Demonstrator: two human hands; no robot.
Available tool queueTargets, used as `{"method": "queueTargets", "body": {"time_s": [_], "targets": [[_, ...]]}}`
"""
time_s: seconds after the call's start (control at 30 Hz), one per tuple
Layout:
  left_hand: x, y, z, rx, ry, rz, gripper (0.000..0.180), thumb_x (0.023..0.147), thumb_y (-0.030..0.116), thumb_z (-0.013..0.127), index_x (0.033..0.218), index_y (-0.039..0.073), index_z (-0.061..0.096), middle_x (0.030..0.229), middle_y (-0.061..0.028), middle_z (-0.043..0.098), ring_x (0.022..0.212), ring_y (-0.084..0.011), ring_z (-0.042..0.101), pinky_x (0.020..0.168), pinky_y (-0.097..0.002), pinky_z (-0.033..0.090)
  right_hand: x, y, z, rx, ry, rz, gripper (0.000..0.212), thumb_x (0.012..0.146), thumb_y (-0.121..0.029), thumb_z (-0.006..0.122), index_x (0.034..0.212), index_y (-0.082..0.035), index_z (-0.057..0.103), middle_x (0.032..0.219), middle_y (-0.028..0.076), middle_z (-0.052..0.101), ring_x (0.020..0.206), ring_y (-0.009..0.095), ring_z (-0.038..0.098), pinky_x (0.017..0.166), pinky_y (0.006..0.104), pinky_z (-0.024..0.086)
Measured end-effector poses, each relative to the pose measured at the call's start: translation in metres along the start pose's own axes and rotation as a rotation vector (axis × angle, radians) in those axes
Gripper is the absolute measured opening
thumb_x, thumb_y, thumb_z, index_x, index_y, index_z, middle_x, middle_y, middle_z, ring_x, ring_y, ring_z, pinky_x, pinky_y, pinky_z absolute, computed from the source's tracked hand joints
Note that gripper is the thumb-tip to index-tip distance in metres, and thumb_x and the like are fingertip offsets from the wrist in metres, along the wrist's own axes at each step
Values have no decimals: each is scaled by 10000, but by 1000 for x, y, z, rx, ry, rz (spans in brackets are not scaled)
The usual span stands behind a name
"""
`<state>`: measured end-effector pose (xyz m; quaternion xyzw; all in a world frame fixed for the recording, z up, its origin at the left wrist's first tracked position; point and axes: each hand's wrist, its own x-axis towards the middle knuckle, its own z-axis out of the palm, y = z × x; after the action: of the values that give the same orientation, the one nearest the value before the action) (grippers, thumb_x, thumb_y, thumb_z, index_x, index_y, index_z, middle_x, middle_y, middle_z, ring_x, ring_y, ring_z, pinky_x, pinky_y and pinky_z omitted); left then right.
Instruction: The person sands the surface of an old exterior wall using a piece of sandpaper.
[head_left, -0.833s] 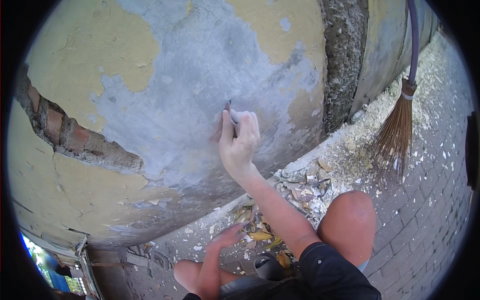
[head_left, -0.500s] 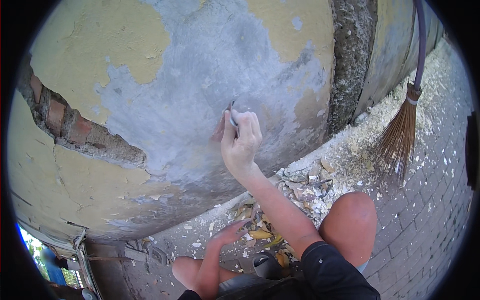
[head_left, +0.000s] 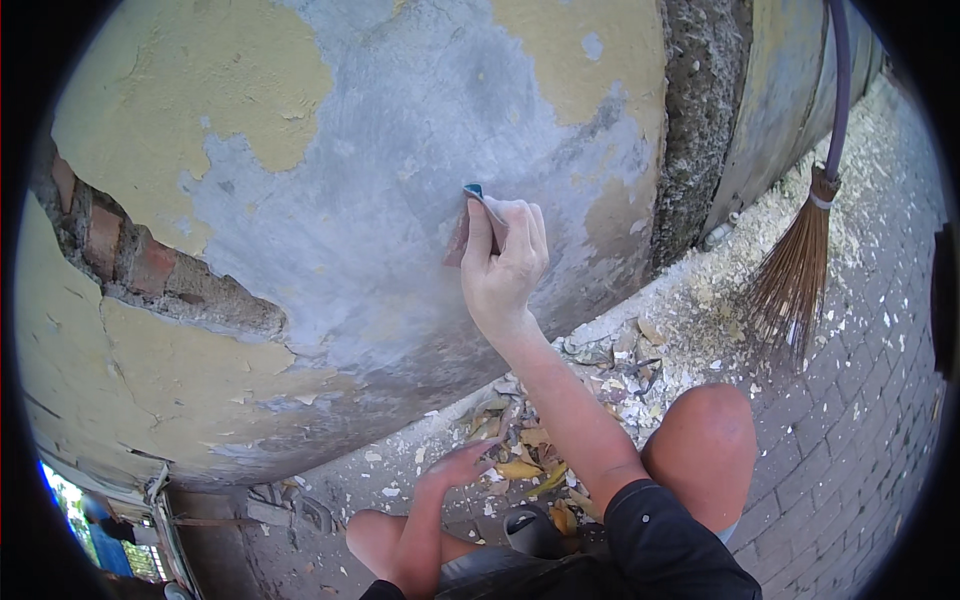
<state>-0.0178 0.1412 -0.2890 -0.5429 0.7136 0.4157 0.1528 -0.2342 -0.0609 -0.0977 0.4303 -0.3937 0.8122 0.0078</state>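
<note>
My right hand (head_left: pixel 508 265), pale with dust, is closed on a folded piece of sandpaper (head_left: pixel 457 238), brownish red with a teal bit at its top edge. The sandpaper lies against the bare grey patch (head_left: pixel 390 200) of a wall whose yellow paint (head_left: pixel 230 70) has peeled. Lower down, near my left knee, my left hand (head_left: pixel 460 466) hangs with its fingers stretched out and apart, holding nothing. Beneath it dry leaves (head_left: pixel 518 468) lie on the ground.
A stick broom (head_left: pixel 795 265) with a purple handle stands at the right. Paint flakes (head_left: pixel 700 310) litter the grey paving (head_left: pixel 850 430) along the wall's foot. Red bricks (head_left: pixel 105 240) show in a gap at the left. A rough vertical groove (head_left: pixel 700 130) runs down the wall.
My right hand and the sandpaper have moved right and slightly up along the grey patch. My left hand has hardly moved.
</note>
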Motion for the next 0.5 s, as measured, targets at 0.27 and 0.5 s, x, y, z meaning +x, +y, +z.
{"method": "queueTargets", "body": {"time_s": [0.27, 0.5], "targets": [[10, 10, -6, 34, -10, -19, 584, 998, 316, 553, 1539, 204, 363, 1530, -175, 431, 1401, -352, 422, 1170, -407, 333, -32, -15, -5, -17, -166, -13, 261, 737, 18, 744, 959, -31, 615, 763, 64, 544, 687, 259, 527, 574, 385, 408], [2, 50, -21, -2, 67, 63, 558, 1009, 318, 535, 1536, 239, 369, 1513, -170, 449, 1389, -365, 428, 1149, -425, 355, -56, -6, -13, 14, -194, -37, 156, 841, 45, 722, 922, -21, 607, 690, 75, 506, 631, 246, 487, 545, 368, 375]]}}
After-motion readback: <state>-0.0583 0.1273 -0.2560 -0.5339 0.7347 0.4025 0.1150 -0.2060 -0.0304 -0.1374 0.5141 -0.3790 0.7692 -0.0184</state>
